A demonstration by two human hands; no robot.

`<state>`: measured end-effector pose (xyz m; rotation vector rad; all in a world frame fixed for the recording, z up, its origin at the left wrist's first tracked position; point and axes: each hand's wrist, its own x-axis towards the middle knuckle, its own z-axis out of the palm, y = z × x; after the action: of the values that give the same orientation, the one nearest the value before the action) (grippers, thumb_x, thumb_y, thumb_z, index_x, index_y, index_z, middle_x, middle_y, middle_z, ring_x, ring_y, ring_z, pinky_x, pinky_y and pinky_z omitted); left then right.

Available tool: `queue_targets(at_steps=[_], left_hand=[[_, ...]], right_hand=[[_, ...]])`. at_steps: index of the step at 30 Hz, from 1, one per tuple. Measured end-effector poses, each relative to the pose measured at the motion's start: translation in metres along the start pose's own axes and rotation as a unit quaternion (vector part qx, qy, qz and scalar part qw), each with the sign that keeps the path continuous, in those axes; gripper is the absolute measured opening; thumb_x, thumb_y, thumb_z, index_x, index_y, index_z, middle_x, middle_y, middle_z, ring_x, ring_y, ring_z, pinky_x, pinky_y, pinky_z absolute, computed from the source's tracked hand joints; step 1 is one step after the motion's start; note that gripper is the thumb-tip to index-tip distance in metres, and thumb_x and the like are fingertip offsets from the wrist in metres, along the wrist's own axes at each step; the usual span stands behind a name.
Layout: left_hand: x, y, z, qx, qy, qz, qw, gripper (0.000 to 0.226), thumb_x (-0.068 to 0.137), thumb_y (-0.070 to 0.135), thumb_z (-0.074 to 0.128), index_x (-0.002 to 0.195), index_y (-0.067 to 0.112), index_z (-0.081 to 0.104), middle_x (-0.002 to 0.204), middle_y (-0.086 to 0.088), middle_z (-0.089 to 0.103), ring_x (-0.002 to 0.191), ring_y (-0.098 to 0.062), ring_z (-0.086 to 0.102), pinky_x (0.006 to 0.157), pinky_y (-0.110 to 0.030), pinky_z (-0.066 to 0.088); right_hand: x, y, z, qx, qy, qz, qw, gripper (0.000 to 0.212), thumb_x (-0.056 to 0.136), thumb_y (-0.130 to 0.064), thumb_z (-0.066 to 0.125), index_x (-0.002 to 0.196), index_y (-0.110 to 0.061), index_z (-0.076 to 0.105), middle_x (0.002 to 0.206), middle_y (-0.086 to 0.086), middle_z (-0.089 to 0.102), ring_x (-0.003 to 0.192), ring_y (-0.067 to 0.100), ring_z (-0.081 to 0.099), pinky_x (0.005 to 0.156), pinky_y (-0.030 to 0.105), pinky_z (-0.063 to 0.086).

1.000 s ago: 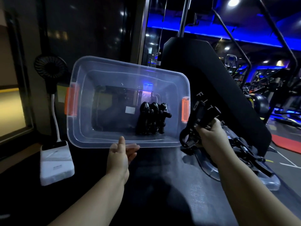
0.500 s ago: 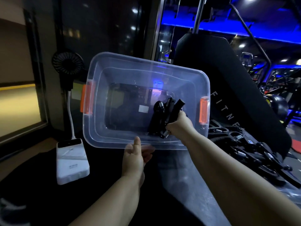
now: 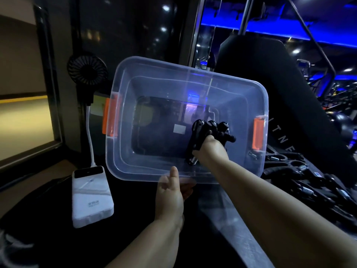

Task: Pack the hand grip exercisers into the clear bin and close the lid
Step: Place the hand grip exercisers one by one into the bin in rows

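In the head view, the left hand [image 3: 170, 196] pinched the near rim of the clear bin [image 3: 190, 67], thumb on top. The right hand [image 3: 211, 150], inside the bin, gripped a black hand grip exerciser [image 3: 196, 137] beside other exercisers [image 3: 223, 130] on its floor.

Left hand [image 3: 170, 198] pinches the bin's [image 3: 119, 146] near rim, thumb on top. Right arm reaches farther in, right hand [image 3: 211, 150] curled round an exerciser [image 3: 197, 136].

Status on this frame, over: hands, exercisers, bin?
Left hand grips clear bin near rim. Right hand inside bin, holding one exerciser beside packed exercisers. Loose exercisers wait at right; bin open, nothing blocking.
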<state>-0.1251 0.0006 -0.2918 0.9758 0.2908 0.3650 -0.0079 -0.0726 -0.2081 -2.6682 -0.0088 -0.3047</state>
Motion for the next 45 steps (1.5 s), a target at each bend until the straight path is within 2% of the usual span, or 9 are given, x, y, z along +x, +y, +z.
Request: queue_targets(at_steps=[4, 7, 10, 17, 24, 28, 33, 42, 45], left_hand=[[-0.001, 0.001, 0.0, -0.005, -0.012, 0.013, 1.0, 0.03, 0.098, 0.042, 0.043, 0.099, 0.014, 0.054, 0.076, -0.011, 0.074, 0.072, -0.021, 0.072, 0.067, -0.031, 0.048], [-0.001, 0.002, 0.001, -0.011, -0.014, 0.013, 1.0, 0.028, 0.098, 0.042, 0.043, 0.096, 0.016, 0.053, 0.074, -0.01, 0.074, 0.07, -0.02, 0.072, 0.066, -0.031, 0.048], [-0.001, 0.002, 0.001, -0.016, -0.014, 0.013, 1.0, 0.026, 0.098, 0.041, 0.043, 0.097, 0.017, 0.054, 0.075, -0.011, 0.074, 0.07, -0.02, 0.072, 0.066, -0.031, 0.048], [-0.001, 0.0, -0.001, -0.008, -0.019, 0.014, 1.0, 0.03, 0.098, 0.043, 0.043, 0.101, 0.015, 0.055, 0.079, -0.012, 0.074, 0.074, -0.021, 0.072, 0.067, -0.031, 0.049], [0.001, -0.001, -0.002, 0.001, -0.013, 0.006, 1.0, 0.036, 0.096, 0.045, 0.044, 0.101, 0.012, 0.055, 0.079, -0.011, 0.074, 0.077, -0.022, 0.072, 0.069, -0.032, 0.049], [0.0, -0.003, -0.001, 0.003, 0.008, 0.01, 1.0, 0.029, 0.095, 0.046, 0.046, 0.096, 0.018, 0.056, 0.078, -0.009, 0.074, 0.081, -0.026, 0.071, 0.075, -0.037, 0.051], [0.0, -0.002, -0.001, 0.001, 0.008, 0.003, 1.0, 0.034, 0.095, 0.046, 0.046, 0.098, 0.014, 0.056, 0.078, -0.01, 0.074, 0.08, -0.026, 0.072, 0.072, -0.035, 0.05], [-0.003, 0.003, 0.0, 0.002, 0.007, 0.002, 1.0, 0.033, 0.096, 0.044, 0.045, 0.098, 0.013, 0.056, 0.077, -0.01, 0.074, 0.08, -0.025, 0.071, 0.073, -0.034, 0.05], [-0.005, 0.005, 0.0, 0.007, -0.002, 0.004, 1.0, 0.033, 0.096, 0.044, 0.044, 0.099, 0.014, 0.056, 0.079, -0.01, 0.074, 0.082, -0.024, 0.071, 0.075, -0.034, 0.049]], right_hand=[[0.008, -0.005, 0.002, -0.061, -0.001, -0.029, 0.998, 0.032, 0.082, -0.029, 0.07, 0.095, -0.013, 0.045, 0.082, 0.007, 0.059, 0.078, 0.03, 0.056, 0.06, 0.029, 0.039], [0.012, -0.01, 0.001, -0.124, 0.012, -0.067, 0.99, 0.035, 0.081, -0.034, 0.07, 0.101, -0.01, 0.053, 0.095, 0.011, 0.067, 0.092, 0.033, 0.064, 0.063, 0.03, 0.043], [0.017, -0.011, 0.004, -0.124, 0.009, -0.07, 0.99, 0.038, 0.082, -0.035, 0.069, 0.105, -0.01, 0.052, 0.101, 0.012, 0.065, 0.097, 0.034, 0.062, 0.063, 0.031, 0.04], [0.029, -0.009, 0.015, -0.078, -0.007, -0.052, 0.996, 0.041, 0.08, -0.04, 0.072, 0.09, -0.016, 0.042, 0.1, 0.012, 0.065, 0.096, 0.033, 0.062, 0.066, 0.031, 0.039], [0.037, -0.012, 0.021, -0.228, 0.061, -0.141, 0.961, 0.027, 0.082, -0.035, 0.065, 0.097, -0.012, 0.061, 0.095, 0.009, 0.069, 0.09, 0.03, 0.067, 0.06, 0.029, 0.041], [0.039, -0.006, 0.024, -0.215, 0.07, -0.155, 0.962, 0.027, 0.08, -0.036, 0.065, 0.093, -0.012, 0.062, 0.089, 0.01, 0.069, 0.086, 0.03, 0.067, 0.058, 0.028, 0.041], [0.037, -0.008, 0.024, -0.207, 0.065, -0.15, 0.965, 0.032, 0.077, -0.04, 0.071, 0.091, -0.012, 0.063, 0.088, 0.009, 0.069, 0.085, 0.03, 0.067, 0.059, 0.028, 0.041], [0.03, -0.008, 0.01, -0.195, 0.034, -0.142, 0.97, 0.047, 0.076, -0.052, 0.072, 0.098, -0.012, 0.061, 0.096, 0.009, 0.068, 0.093, 0.03, 0.065, 0.064, 0.029, 0.041], [0.026, -0.006, 0.005, -0.182, 0.025, -0.143, 0.973, 0.045, 0.077, -0.055, 0.07, 0.094, -0.015, 0.058, 0.097, 0.008, 0.066, 0.095, 0.03, 0.063, 0.065, 0.029, 0.04]])
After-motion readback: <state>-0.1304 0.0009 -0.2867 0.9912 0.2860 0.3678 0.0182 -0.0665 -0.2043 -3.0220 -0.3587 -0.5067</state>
